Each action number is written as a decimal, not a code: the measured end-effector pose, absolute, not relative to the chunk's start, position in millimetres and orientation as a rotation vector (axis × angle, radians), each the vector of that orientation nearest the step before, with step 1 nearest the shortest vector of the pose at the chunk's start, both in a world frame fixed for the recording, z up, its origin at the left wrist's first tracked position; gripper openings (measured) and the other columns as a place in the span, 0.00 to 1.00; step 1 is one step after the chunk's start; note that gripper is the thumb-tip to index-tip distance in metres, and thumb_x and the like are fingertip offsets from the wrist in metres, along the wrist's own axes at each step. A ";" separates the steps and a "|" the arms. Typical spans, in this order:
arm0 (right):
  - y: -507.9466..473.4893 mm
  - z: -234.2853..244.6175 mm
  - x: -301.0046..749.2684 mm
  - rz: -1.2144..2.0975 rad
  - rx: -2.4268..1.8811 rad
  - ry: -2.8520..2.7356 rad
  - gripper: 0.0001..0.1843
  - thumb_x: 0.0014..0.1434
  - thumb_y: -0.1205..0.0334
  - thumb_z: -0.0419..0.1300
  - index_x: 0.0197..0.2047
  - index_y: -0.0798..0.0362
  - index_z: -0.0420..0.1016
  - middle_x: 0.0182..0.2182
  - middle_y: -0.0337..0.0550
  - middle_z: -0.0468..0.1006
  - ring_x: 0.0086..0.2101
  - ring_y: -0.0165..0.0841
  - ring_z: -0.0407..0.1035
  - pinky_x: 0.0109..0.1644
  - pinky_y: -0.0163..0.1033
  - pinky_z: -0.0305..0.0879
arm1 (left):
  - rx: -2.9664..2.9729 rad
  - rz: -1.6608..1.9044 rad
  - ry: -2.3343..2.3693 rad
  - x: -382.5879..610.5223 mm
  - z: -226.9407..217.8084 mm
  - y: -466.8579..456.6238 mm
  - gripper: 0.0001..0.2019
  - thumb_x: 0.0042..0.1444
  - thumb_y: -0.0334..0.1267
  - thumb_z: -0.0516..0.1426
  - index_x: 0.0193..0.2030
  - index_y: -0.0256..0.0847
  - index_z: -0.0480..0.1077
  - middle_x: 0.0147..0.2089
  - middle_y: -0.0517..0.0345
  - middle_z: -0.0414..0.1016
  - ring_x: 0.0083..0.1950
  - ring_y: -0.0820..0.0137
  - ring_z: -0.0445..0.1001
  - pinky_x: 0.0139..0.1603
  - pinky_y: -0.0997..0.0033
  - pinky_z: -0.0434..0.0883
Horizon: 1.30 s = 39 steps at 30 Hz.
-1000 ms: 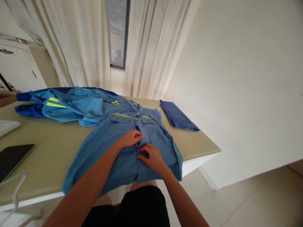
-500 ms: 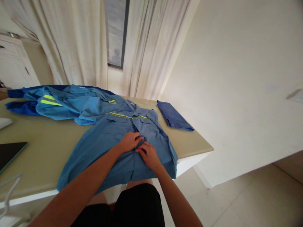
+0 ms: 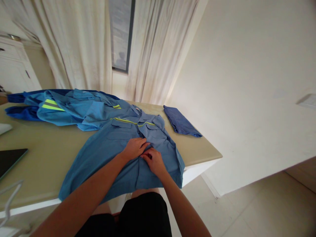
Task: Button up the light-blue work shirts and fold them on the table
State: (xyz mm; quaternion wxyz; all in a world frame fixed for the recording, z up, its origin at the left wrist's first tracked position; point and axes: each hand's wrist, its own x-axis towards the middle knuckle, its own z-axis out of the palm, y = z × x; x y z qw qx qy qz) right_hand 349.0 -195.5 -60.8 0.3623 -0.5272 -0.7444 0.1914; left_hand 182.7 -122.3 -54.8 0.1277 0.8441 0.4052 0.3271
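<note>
Pinching together the front of a blue work shirt (image 3: 108,158), the left hand (image 3: 134,148) and right hand (image 3: 153,161) grip narrowly at lower centre, keeping its edges aligned while it lies spread over a beige table (image 3: 197,148).

Left hand (image 3: 134,148) and right hand (image 3: 153,161) pinch a blue work shirt (image 3: 106,161).

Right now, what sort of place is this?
Likely a room in a home, not a workshop: long white curtains at a window, a white cabinet, and a blue work shirt spread on a beige table.
</note>
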 end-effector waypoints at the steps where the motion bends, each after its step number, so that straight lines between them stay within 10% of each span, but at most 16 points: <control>1: -195.9 -60.7 348.3 0.479 -1.365 -1.912 0.04 0.64 0.63 0.70 0.35 0.50 0.83 0.33 0.40 0.82 0.33 0.33 0.73 0.40 0.37 0.67 | 2.434 0.950 1.165 182.5 -53.2 -122.3 0.18 0.71 0.48 0.53 0.30 0.44 0.69 0.30 0.54 0.75 0.34 0.64 0.73 0.38 0.66 0.63; 21: -204.8 -55.1 343.3 0.462 -1.528 -1.762 0.20 0.59 0.44 0.71 0.33 0.49 0.70 0.24 0.34 0.74 0.27 0.31 0.69 0.33 0.36 0.62 | 1.933 1.053 0.913 181.5 -53.8 -111.4 0.23 0.67 0.57 0.53 0.27 0.43 0.60 0.23 0.66 0.59 0.25 0.73 0.62 0.26 0.73 0.57; 28: -212.1 -50.7 338.2 0.307 -1.615 -1.960 0.09 0.57 0.59 0.69 0.36 0.50 0.72 0.30 0.35 0.75 0.31 0.31 0.68 0.37 0.36 0.58 | 1.730 1.021 0.948 178.6 -60.4 -103.0 0.24 0.64 0.62 0.54 0.42 0.41 0.71 0.23 0.66 0.67 0.22 0.70 0.69 0.24 0.71 0.67; 34: -229.7 -52.1 344.2 0.273 -1.558 -2.030 0.01 0.59 0.64 0.62 0.36 0.50 0.73 0.28 0.34 0.73 0.29 0.30 0.66 0.37 0.36 0.56 | 2.053 1.029 1.236 175.0 -62.3 -95.2 0.20 0.70 0.50 0.50 0.52 0.40 0.77 0.44 0.50 0.84 0.47 0.59 0.81 0.52 0.61 0.76; 39: -241.6 -59.3 347.0 0.252 -1.544 -2.025 0.03 0.60 0.64 0.59 0.33 0.50 0.71 0.27 0.34 0.72 0.28 0.29 0.64 0.36 0.36 0.54 | 2.472 0.716 1.551 172.4 -66.0 -104.6 0.21 0.74 0.45 0.45 0.55 0.42 0.78 0.65 0.44 0.77 0.70 0.55 0.71 0.73 0.49 0.63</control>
